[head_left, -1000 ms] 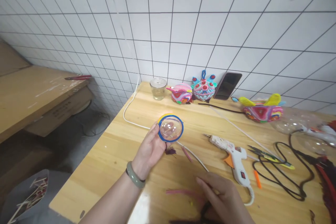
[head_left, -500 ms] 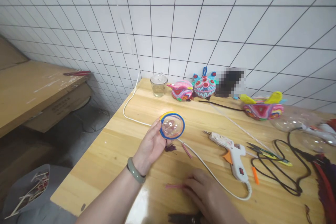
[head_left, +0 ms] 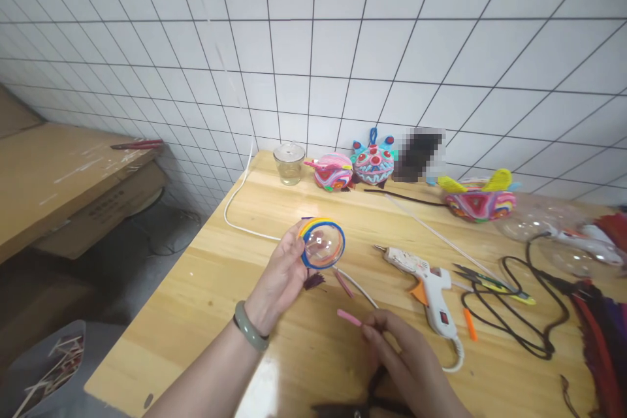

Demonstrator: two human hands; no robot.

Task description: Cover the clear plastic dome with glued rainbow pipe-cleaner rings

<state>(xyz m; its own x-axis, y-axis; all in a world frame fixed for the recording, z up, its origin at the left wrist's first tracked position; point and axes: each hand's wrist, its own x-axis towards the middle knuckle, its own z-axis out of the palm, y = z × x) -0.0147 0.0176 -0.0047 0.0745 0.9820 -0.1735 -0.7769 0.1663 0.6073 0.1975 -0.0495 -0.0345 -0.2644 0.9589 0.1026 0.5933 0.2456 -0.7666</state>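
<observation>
White-tiled wall point(head_left: 186, 46) backs a wooden desk point(head_left: 196, 313), where a person works with both hands raised above the surface. Near the desk's middle, a clear dome point(head_left: 326, 245) rimmed in blue with yellow and orange bands sits clamped in the grip of the left hand point(head_left: 283, 268), which takes it from the 8 o'clock side. Being round, the dome shows no long axis; its clear face turns toward the wearer, seemingly tipped a little to 4 o'clock. Below, the right hand point(head_left: 404, 356) has its thumb and forefinger pinched together on one end of a short pink strip point(head_left: 348, 317). From that grip, the dome lies at 11 o'clock, near but apart; the strip's long axis points to 10 o'clock, its free end aimed just below the rim. Between the hands, a second pink strip point(head_left: 344, 284) rests on the desk, running 11 to 5 o'clock, beside a purple tassel point(head_left: 314, 280). At 1 o'clock from the right fingertips, a white glue gun point(head_left: 416, 277) lies on its side, nozzle toward 10.
</observation>
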